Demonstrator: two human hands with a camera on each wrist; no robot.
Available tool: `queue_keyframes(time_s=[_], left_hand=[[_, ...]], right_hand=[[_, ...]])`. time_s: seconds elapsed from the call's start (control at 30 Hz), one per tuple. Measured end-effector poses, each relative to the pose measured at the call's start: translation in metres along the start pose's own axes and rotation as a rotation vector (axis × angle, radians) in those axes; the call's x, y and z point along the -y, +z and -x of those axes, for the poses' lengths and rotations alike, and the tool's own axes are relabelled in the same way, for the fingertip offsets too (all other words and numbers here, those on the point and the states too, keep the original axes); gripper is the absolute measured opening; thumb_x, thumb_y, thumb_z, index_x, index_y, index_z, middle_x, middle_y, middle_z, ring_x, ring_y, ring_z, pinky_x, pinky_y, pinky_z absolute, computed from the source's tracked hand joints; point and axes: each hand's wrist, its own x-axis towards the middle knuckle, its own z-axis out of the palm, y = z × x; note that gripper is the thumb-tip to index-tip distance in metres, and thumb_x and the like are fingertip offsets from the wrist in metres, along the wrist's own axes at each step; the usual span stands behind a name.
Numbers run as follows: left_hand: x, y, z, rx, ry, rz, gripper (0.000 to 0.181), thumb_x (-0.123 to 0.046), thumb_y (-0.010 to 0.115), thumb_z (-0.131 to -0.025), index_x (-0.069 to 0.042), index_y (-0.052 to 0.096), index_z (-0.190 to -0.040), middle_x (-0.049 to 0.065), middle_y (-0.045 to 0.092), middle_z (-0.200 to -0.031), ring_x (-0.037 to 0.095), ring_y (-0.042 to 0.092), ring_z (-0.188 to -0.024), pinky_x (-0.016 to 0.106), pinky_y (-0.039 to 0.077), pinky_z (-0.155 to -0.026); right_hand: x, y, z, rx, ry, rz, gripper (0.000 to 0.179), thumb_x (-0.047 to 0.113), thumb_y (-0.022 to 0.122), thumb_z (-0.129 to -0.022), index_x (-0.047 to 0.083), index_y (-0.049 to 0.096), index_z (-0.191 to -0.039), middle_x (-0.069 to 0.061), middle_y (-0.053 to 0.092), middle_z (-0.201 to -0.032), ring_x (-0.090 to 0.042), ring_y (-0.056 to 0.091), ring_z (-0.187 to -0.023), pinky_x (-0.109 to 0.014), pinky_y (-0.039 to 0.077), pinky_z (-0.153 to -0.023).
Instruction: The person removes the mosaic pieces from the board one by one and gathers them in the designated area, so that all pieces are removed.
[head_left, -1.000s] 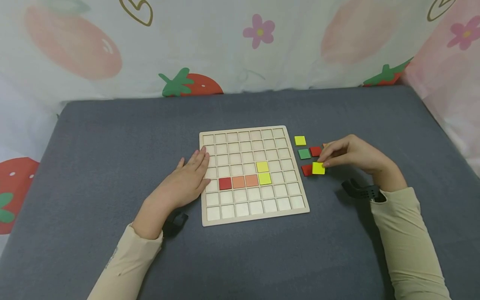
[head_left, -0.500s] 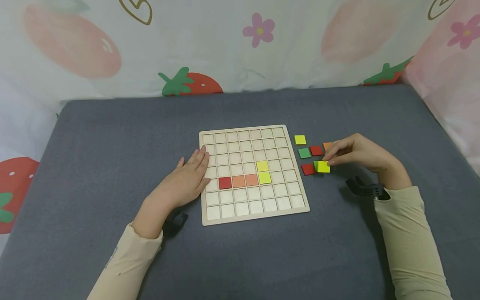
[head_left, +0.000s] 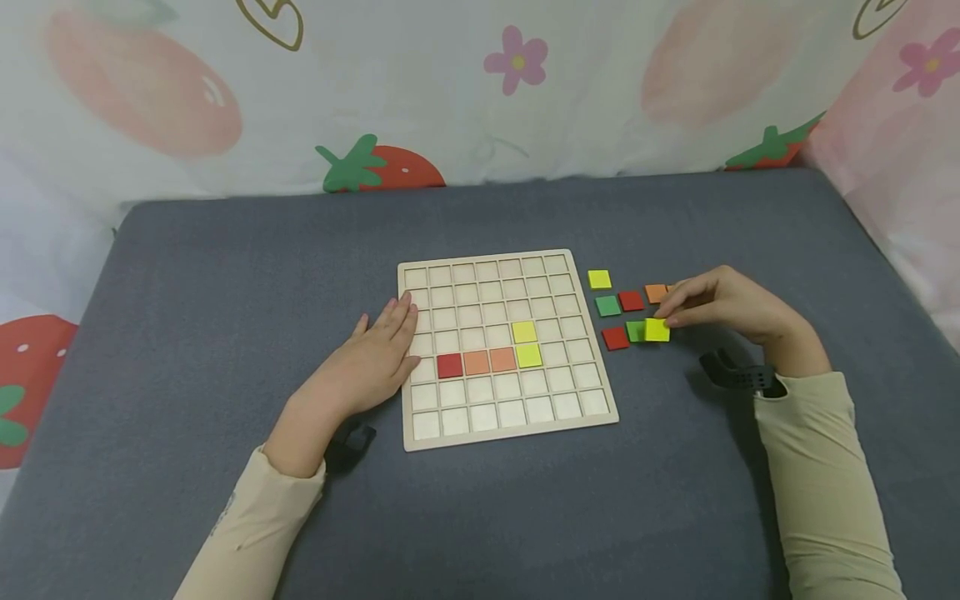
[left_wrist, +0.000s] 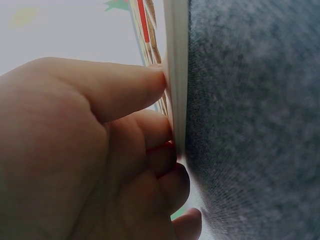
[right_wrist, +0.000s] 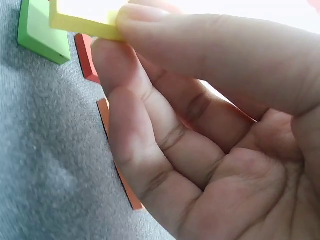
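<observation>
My right hand [head_left: 727, 307] pinches a yellow square tile [head_left: 657, 331] between thumb and fingertips, right of the pale wooden grid board [head_left: 483, 416]. In the right wrist view the yellow tile [right_wrist: 87, 24] shows its thick edge at the thumb tip. From the head, it overlaps the right side of a light green tile [head_left: 634, 331]. The left hand [head_left: 367, 362] lies flat with fingers extended over the board's left rim. On the grid are a red tile [head_left: 450, 365], two light orange tiles [head_left: 476, 362] and two yellow tiles [head_left: 529, 356].
Loose tiles lie right of the board: a yellow one [head_left: 599, 279], a green one [head_left: 608, 306], two red ones [head_left: 616, 337] and an orange one [head_left: 656, 293], with more orange partly behind the right fingers. A printed curtain [head_left: 585, 125] hangs behind the grey-covered table [head_left: 247, 275].
My right hand has moved a little to the right with the yellow tile, uncovering the light green tile and the orange tile. The left hand and the board have stayed put.
</observation>
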Motion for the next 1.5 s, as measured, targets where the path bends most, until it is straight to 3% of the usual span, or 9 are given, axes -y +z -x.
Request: queue_keyframes(time_s=[0.37,0.6,0.97,1.5], left_hand=[[0.000,0.000,0.000,0.000,-0.003,0.006,0.065,-0.025,0.045,-0.100,0.006,0.015,-0.147,0.019,0.004,-0.156,0.032,0.005,-0.143,0.056,0.012,-0.110],[0.000,0.001,-0.001,0.000,-0.004,0.006,0.064,-0.024,0.045,-0.100,0.007,0.015,-0.147,0.020,0.005,-0.155,0.033,0.006,-0.143,0.056,0.012,-0.111],[0.001,0.001,-0.001,-0.003,0.003,0.006,0.064,-0.024,0.045,-0.100,0.007,0.015,-0.147,0.020,0.005,-0.155,0.033,0.005,-0.142,0.056,0.012,-0.110],[0.000,0.000,0.001,-0.009,0.009,0.002,0.063,-0.024,0.045,-0.100,0.007,0.016,-0.147,0.020,0.005,-0.155,0.033,0.007,-0.142,0.056,0.013,-0.110]], right_hand=[[-0.009,-0.004,0.003,-0.023,-0.013,0.018,0.011,0.002,0.068,-0.085,-0.001,0.073,-0.094,-0.004,0.069,-0.098,-0.010,0.060,-0.091,-0.020,0.050,-0.076],[-0.011,-0.005,0.004,-0.038,0.021,0.033,0.011,0.004,0.067,-0.087,-0.001,0.073,-0.094,-0.005,0.069,-0.099,-0.014,0.060,-0.092,-0.021,0.050,-0.076],[-0.008,-0.002,0.002,-0.048,0.078,0.106,0.012,0.004,0.066,-0.087,-0.002,0.073,-0.095,-0.011,0.068,-0.103,-0.006,0.057,-0.092,-0.019,0.048,-0.076],[-0.006,-0.001,0.000,-0.058,0.104,0.113,0.012,0.005,0.066,-0.088,-0.002,0.072,-0.096,-0.010,0.069,-0.102,-0.007,0.056,-0.091,-0.018,0.048,-0.076]])
